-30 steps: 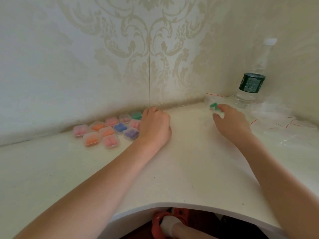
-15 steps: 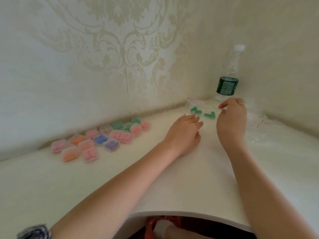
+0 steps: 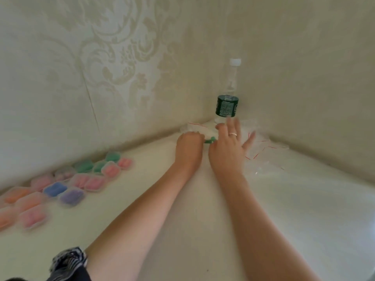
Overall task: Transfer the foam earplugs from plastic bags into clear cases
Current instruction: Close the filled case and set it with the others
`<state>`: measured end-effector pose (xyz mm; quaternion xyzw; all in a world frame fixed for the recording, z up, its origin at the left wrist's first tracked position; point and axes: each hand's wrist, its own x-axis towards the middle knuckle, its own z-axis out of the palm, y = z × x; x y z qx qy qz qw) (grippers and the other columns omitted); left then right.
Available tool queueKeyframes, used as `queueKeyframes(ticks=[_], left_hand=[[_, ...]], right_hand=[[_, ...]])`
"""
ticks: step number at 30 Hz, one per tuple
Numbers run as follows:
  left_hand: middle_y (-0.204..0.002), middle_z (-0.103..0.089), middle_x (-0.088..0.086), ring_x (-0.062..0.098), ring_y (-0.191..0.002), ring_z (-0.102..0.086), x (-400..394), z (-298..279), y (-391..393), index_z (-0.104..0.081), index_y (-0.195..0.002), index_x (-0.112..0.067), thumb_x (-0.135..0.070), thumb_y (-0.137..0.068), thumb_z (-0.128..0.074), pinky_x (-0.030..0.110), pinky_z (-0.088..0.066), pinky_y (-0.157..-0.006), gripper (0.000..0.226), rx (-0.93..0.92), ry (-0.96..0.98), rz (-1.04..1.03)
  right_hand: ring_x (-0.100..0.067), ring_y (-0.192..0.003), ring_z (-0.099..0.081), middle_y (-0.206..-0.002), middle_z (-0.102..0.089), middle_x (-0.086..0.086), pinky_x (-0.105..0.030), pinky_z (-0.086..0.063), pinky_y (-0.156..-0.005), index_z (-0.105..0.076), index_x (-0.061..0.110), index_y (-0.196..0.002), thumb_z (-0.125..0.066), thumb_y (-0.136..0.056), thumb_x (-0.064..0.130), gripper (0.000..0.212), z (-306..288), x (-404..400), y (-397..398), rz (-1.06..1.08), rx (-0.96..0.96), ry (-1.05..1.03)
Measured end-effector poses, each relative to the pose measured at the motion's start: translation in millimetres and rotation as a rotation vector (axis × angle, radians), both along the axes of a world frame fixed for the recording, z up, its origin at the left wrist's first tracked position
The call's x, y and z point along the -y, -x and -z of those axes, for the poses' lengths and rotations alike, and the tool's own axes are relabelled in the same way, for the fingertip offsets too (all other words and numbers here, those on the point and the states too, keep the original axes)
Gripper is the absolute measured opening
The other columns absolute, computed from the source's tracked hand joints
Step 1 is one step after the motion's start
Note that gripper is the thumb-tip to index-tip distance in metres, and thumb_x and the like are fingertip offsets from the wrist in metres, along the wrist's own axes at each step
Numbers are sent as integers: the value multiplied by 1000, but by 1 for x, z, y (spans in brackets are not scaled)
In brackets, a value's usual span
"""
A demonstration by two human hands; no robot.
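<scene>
Reaching for green earplugs (image 3: 210, 140) at the far corner.
Left hand (image 3: 188, 148) was curled, its grasp hidden; right hand (image 3: 227, 148) had fingers spread over plastic bags (image 3: 261, 153).

Cream wallpaper (image 3: 113, 63) with pale damask scrolls. Off-white desk (image 3: 294, 209). Clear cases (image 3: 67, 185) showing orange, pink, blue, purple, green fills. Green earplugs (image 3: 210, 140) between the hands. Clear bottle (image 3: 228, 98), white cap, dark green label. Clear plastic bags (image 3: 261, 153) with thin red seal lines. Gold-toned ring (image 3: 232, 134). Black-and-white striped sleeve (image 3: 69, 260).
</scene>
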<state>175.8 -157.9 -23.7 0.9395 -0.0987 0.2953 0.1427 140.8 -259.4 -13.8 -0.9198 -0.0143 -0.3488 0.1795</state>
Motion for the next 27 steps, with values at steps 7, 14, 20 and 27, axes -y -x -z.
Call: queueKeyframes(ticks=[7, 14, 20, 27], left_hand=[[-81, -71, -2, 11, -76, -64, -26, -13, 45, -73, -83, -13, -9, -84, -63, 21, -45, -68, 11, 99, 673, 200], [-63, -54, 10, 16, -53, -57, -82, -23, 83, -45, -69, -13, -23, -91, -60, 30, -54, -64, 29, -25, 1005, 124], [-68, -57, 12, 12, -39, -59, -107, -16, 109, -50, -89, -5, -16, -101, -42, 24, -51, -41, 19, -133, 1265, 80], [-77, -64, 7, 11, -61, -66, -111, -16, 103, -57, -81, -5, -8, -83, -71, 26, -55, -50, 14, -98, 1210, 116]], right_hand=[[-23, -119, -54, -128, -61, -5, -31, -31, -105, -53, 18, -135, -55, -90, 6, 46, -1, -16, 4, -518, -79, -160], [-7, -57, -64, -76, -68, -1, -21, -54, -63, -63, 18, -103, -71, -83, 8, 24, -19, -46, 38, -753, -281, -827], [-9, -56, -61, -77, -67, -7, -19, -54, -62, -61, 6, -110, -65, -86, 7, 24, -18, -62, 46, -906, -768, -1235], [-6, -57, -61, -78, -65, -5, -16, -52, -56, -61, 11, -97, -61, -86, -6, 20, -19, -61, 40, -808, -782, -1199]])
